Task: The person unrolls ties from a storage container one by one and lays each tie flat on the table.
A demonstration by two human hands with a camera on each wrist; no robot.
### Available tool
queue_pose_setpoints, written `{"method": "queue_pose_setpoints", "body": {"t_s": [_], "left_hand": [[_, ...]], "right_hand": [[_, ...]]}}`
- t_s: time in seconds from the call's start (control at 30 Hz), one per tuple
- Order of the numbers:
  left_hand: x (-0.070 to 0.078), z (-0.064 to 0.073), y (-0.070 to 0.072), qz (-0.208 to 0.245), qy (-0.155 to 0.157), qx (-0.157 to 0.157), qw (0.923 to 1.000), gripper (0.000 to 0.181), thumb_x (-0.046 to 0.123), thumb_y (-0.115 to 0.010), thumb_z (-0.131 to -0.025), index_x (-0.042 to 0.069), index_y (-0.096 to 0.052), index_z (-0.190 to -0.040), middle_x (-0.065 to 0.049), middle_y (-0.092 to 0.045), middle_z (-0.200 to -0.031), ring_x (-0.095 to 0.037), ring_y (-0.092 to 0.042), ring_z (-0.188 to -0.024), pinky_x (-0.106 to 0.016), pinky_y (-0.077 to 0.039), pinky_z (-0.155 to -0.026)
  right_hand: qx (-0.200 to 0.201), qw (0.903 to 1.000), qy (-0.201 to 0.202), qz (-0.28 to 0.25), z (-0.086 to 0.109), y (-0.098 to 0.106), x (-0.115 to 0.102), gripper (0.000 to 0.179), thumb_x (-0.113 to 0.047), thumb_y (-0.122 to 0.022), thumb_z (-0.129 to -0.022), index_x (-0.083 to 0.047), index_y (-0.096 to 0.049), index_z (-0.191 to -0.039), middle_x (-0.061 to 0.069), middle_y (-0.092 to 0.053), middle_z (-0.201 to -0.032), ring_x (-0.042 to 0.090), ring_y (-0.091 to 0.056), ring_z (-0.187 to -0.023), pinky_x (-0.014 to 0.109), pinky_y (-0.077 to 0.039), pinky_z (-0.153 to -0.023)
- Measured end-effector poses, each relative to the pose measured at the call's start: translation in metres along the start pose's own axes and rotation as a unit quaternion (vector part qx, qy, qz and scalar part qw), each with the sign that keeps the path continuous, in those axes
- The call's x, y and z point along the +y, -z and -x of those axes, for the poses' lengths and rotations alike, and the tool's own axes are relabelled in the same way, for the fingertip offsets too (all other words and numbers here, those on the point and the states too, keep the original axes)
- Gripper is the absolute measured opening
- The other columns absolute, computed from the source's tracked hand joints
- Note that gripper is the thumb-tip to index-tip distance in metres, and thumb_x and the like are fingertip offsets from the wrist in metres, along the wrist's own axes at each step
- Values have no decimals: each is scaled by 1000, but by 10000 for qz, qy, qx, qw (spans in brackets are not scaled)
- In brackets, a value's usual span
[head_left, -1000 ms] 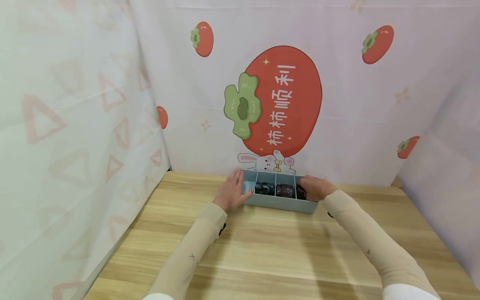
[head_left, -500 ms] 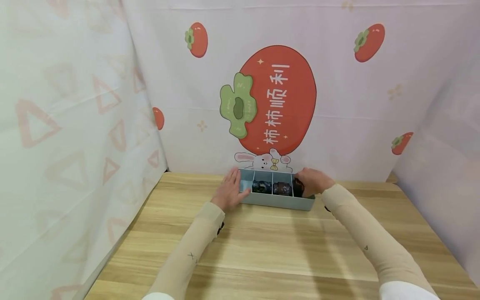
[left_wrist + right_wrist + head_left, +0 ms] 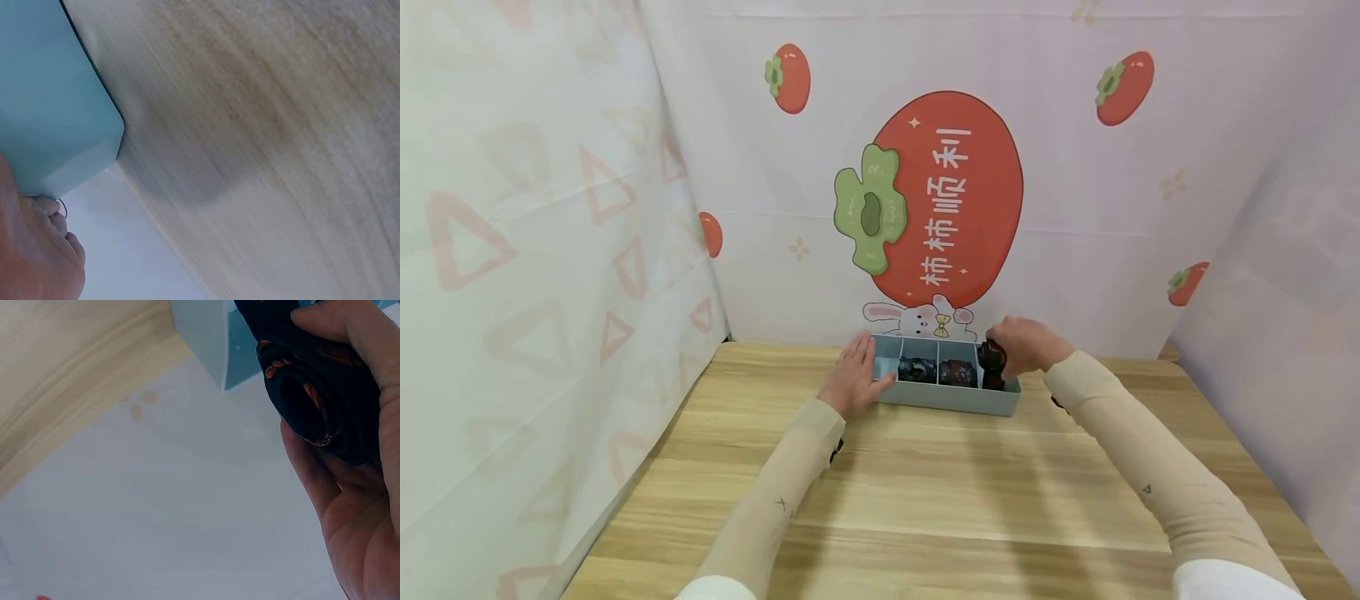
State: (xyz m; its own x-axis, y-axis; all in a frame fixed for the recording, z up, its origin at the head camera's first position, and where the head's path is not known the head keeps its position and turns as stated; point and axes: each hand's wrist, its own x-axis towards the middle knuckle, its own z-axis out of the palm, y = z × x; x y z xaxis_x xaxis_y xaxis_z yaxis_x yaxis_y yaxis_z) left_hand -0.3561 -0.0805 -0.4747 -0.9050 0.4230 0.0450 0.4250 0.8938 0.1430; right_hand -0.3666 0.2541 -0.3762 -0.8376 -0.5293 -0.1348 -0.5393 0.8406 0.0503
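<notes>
A pale blue box (image 3: 943,397) with a row of compartments stands at the back of the table. My right hand (image 3: 1028,344) grips a rolled necktie (image 3: 992,356), dark with an orange pattern, at the rightmost compartment. In the right wrist view the tie's coil faces the camera, with its tail hanging toward the box, thumb on one side and fingers beneath. My left hand (image 3: 852,382) rests along the box's left end, fingers extended; its fingertips are at the box edge in the left wrist view. Two more dark patterned rolls (image 3: 917,370) sit in the middle compartments.
The wooden table (image 3: 895,500) stretches toward me from the box. Close behind the box hangs a white backdrop cloth (image 3: 775,292) with persimmon prints, and similar cloths close off the left (image 3: 550,350) and right sides.
My right hand has risen, lifting the rolled necktie partly out of the right compartment. My left hand stays at the box's left end. The head view has shifted slightly.
</notes>
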Motion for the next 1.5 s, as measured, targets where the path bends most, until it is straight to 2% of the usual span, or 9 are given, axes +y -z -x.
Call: {"method": "queue_pose_setpoints", "body": {"t_s": [0.23, 0.57, 0.73, 0.97, 1.07, 1.2, 1.27, 1.4, 1.5], "left_hand": [[-2, 0, -3, -108, 47, -64, 9999, 90, 62, -35, -109, -5, -17, -166, -21, -13, -177, -34, -11, -166, -46, -15, -135], [-7, 2, -5, -163, 104, -69, 9998, 91, 62, -35, -108, -5, -17, -166, -21, -14, -177, -34, -11, -166, -45, -15, -135], [-7, 1, -4, -49, 120, -100, 9999, 91, 63, -34, -108, -6, -16, -166, -21, -12, -177, -34, -11, -166, -46, -15, -135], [-6, -2, -1, -135, 116, -109, 9998, 92, 64, -33, -108, -5, -14, -166, -21, -12, -177, -33, -10, -166, -45, -15, -135], [-4, -2, 1, -131, 101, -58, 9998, 92, 63, -34, -108, -6, -16, -166, -21, -13, -177, -34, -11, -166, -46, -15, -135], [-2, -1, 3, -57, 104, -20, 9999, 91, 62, -37, -108, -6, -16, -166, -21, -13, -177, -34, -11, -166, -46, -15, -135], [-2, -2, 4, -52, 92, -44, 9999, 92, 62, -36, -108, -5, -15, -166, -20, -12, -177, -33, -10, -167, -46, -15, -135], [-1, -5, 2, -144, 54, -133, 9998, 93, 65, -34, -108, -4, -12, -167, -20, -10, -177, -33, -8, -167, -46, -14, -135], [-1, -4, 1, -81, 26, -129, 9999, 93, 64, -35, -108, -5, -13, -167, -21, -11, -177, -34, -9, -167, -47, -15, -135]], "right_hand": [[-1, 10000, 27, -32, 11, 23, -5, 37, -18, -93, -72, -4, -70, -97, 4, -68, -83, 19, -60, -73, 37, -59, -72], [-110, 9963, 21, -857, 31, 48, -24, 32, -19, -88, -77, -4, -72, -100, 4, -71, -86, 17, -62, -74, 34, -59, -71], [-202, 9925, 1, -1205, 41, 50, -39, 27, -22, -85, -78, -6, -71, -95, 3, -69, -83, 15, -59, -68, 30, -54, -65], [-505, 9821, -156, -1809, 52, 45, -61, 25, -25, -82, -78, -8, -69, -90, 1, -64, -78, 13, -52, -64, 27, -45, -59], [-557, 9753, -250, -2122, 54, 38, -70, 22, -26, -81, -78, -13, -64, -77, -4, -53, -66, 11, -44, -57, 26, -39, -55], [-645, 9595, -384, -2714, 55, 25, -80, 41, -29, -79, -78, -20, -43, -61, -8, -31, -57, 9, -25, -53, 27, -27, -54], [-709, 9480, -561, -3051, 56, 18, -85, 46, -31, -80, -79, -21, -39, -59, -8, -28, -57, 10, -22, -54, 28, -25, -55], [-737, 9234, -1013, -3628, 57, 4, -97, 49, -35, -83, -78, -22, -41, -57, -8, -28, -56, 10, -24, -55, 29, -25, -55], [-694, 9098, -1273, -3889, 54, -7, -106, 50, -37, -86, -78, -22, -43, -56, -9, -30, -55, 11, -26, -55, 29, -27, -55]]}}
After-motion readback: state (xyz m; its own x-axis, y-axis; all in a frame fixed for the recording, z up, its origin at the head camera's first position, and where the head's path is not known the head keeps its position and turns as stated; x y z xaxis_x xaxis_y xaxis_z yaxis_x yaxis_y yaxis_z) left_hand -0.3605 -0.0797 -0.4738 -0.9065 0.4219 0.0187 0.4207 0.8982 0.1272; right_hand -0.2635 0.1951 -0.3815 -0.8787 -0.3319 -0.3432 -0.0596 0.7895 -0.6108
